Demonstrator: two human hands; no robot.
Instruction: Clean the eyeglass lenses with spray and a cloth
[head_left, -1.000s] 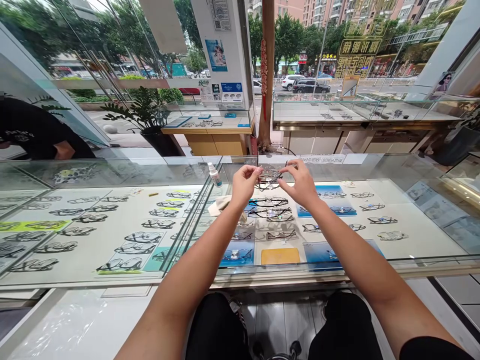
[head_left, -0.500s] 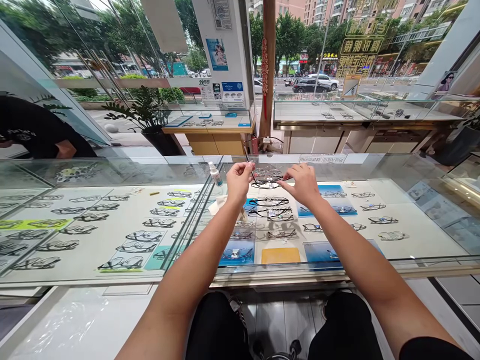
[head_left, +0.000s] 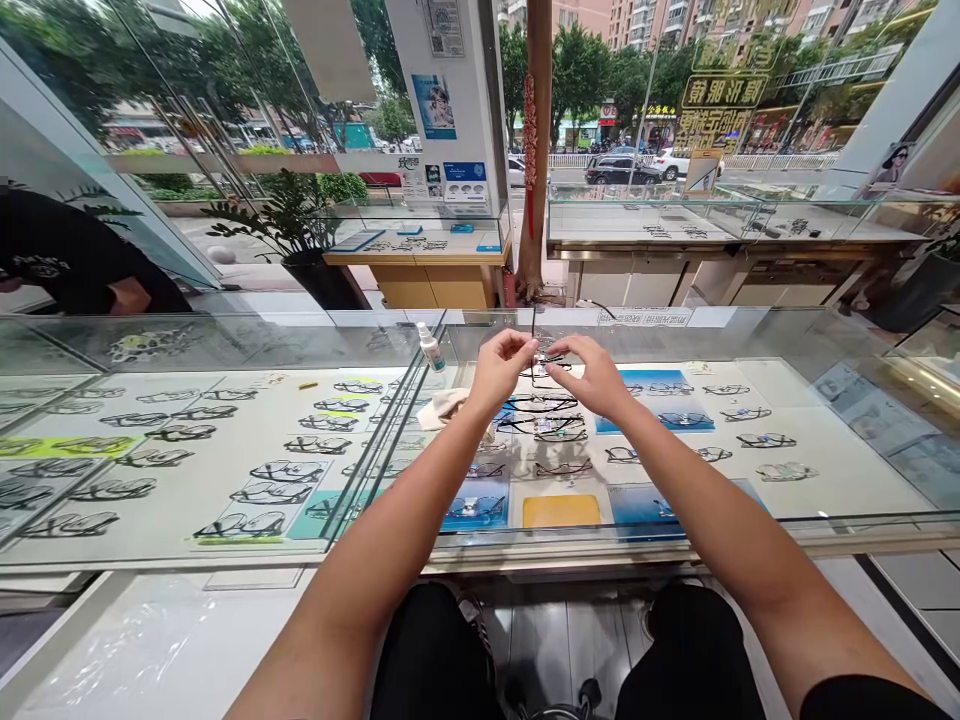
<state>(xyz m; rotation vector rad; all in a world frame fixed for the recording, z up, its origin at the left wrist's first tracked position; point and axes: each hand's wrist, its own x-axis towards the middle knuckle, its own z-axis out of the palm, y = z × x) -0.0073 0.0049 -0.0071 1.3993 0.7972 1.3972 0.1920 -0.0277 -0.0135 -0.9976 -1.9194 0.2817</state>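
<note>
A pair of thin dark-framed eyeglasses is held up over the glass counter, one temple pointing upward. My left hand pinches it between thumb and fingertips. My right hand is at its other side, thumb and forefinger curled round the frame; their exact contact is partly hidden. Below, more spectacles lie in rows inside the case. A crumpled pale cloth lies left of my left wrist. Beyond it stands a small white spray bottle.
The glass display counter spans the view, with blue display cards and a yellow pad in it. A person in a black shirt leans at far left. More showcases and a potted plant stand behind.
My hands have come closer together, the right one moving left. The eyeglasses have turned from facing me broadside to nearly edge-on.
</note>
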